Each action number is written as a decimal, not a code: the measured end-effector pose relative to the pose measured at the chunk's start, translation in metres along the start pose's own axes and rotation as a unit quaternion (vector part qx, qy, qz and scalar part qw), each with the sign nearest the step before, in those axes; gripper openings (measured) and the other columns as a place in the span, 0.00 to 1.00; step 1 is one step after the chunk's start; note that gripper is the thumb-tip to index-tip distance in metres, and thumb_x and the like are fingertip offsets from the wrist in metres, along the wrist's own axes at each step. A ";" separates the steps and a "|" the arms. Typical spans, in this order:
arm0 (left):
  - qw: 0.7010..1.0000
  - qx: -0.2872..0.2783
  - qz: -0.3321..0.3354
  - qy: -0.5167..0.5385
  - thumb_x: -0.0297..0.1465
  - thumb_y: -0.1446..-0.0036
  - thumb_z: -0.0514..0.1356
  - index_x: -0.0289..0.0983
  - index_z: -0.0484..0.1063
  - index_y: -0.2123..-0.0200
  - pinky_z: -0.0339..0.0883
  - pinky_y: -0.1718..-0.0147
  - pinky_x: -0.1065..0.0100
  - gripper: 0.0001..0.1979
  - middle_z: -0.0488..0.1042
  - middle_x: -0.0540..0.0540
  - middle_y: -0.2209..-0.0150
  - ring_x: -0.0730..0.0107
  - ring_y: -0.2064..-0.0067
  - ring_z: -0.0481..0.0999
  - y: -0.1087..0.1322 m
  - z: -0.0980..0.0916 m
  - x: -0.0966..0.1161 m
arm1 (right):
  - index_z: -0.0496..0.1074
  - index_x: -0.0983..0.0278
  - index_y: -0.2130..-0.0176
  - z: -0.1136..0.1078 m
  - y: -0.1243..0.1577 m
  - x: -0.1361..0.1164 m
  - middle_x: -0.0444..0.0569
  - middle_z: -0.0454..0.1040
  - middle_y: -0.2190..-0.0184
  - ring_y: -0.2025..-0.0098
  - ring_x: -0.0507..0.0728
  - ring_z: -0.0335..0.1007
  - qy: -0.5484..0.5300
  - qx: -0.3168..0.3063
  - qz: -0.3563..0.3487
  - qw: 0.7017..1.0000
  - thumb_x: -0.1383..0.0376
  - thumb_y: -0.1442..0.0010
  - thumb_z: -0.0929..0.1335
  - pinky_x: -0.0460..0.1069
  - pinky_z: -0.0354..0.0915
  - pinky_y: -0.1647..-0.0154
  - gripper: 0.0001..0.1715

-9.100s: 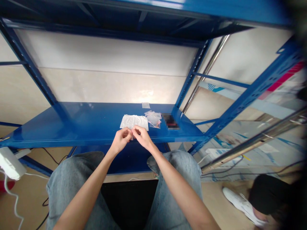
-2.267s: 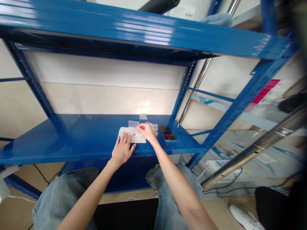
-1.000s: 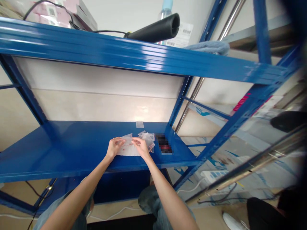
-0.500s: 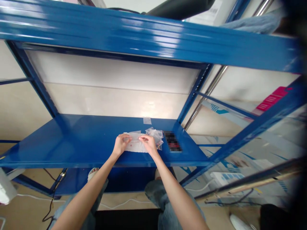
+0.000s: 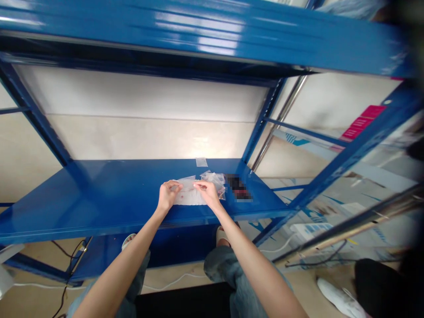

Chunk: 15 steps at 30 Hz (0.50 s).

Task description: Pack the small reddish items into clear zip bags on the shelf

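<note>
My left hand [image 5: 168, 194] is closed in a pinch over a white sheet [image 5: 190, 198] on the blue shelf. Across from it, my right hand [image 5: 207, 192] also pinches, thumb and fingertips together. A thin, faint reddish line shows between the two sets of fingertips, too small to name. Behind the fingers lies a clear plastic bag [image 5: 188, 179], partly hidden. Right beside my right hand is a pile of small clear plastic bags [image 5: 217, 179], some with small bits inside. One small red spot shows on the white sheet.
The blue shelf [image 5: 109, 194] carries a lone clear bag [image 5: 201, 162] at the back and a dark, blurred-out object [image 5: 238, 187] to the right. A blue beam [image 5: 132, 31] crosses above. Another person's white shoe [image 5: 341, 298] is on the floor at right.
The view has tilted and shifted slightly. Both hands stay pinched over the white sheet, with their fingertips set slightly differently.
</note>
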State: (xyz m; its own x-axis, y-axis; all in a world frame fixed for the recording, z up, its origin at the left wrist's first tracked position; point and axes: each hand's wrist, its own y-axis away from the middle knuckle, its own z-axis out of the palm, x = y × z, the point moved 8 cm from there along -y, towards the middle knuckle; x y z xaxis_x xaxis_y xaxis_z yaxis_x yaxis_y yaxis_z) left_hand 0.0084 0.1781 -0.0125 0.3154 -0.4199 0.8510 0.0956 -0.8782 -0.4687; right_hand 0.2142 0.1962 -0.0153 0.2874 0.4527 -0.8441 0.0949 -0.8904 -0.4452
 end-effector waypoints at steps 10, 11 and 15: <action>0.991 0.097 -0.049 0.076 0.38 0.51 0.70 0.36 0.85 0.69 0.63 0.66 0.65 0.11 0.76 0.46 0.73 0.66 0.68 0.71 0.002 -0.020 -0.010 | 0.79 0.64 0.47 0.000 0.001 -0.006 0.50 0.83 0.62 0.60 0.58 0.77 -0.011 0.002 -0.015 1.000 0.61 0.39 0.69 0.52 0.70 0.57 0.21; 0.987 0.104 -0.063 0.102 0.38 0.53 0.71 0.35 0.84 0.69 0.63 0.66 0.66 0.12 0.77 0.45 0.72 0.66 0.67 0.72 0.003 -0.022 -0.011 | 0.79 0.63 0.47 0.000 0.001 -0.006 0.50 0.82 0.63 0.60 0.58 0.77 -0.007 0.005 -0.017 1.000 0.61 0.39 0.69 0.51 0.70 0.57 0.21; 0.960 0.149 -0.139 0.190 0.40 0.54 0.71 0.33 0.83 0.69 0.59 0.73 0.70 0.15 0.77 0.47 0.75 0.74 0.74 0.68 0.008 -0.028 -0.015 | 0.78 0.62 0.48 -0.007 0.003 -0.012 0.49 0.81 0.63 0.61 0.57 0.76 0.021 0.049 -0.042 0.998 0.65 0.38 0.66 0.52 0.70 0.56 0.20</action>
State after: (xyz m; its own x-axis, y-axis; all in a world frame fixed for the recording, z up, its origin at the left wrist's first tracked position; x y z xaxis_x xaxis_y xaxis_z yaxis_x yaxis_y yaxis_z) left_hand -0.0221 0.1712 -0.0221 -0.1226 -0.2816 0.9517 0.4108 -0.8873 -0.2096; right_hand 0.2171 0.1878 -0.0041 0.3226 0.5208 -0.7904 0.0274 -0.8398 -0.5422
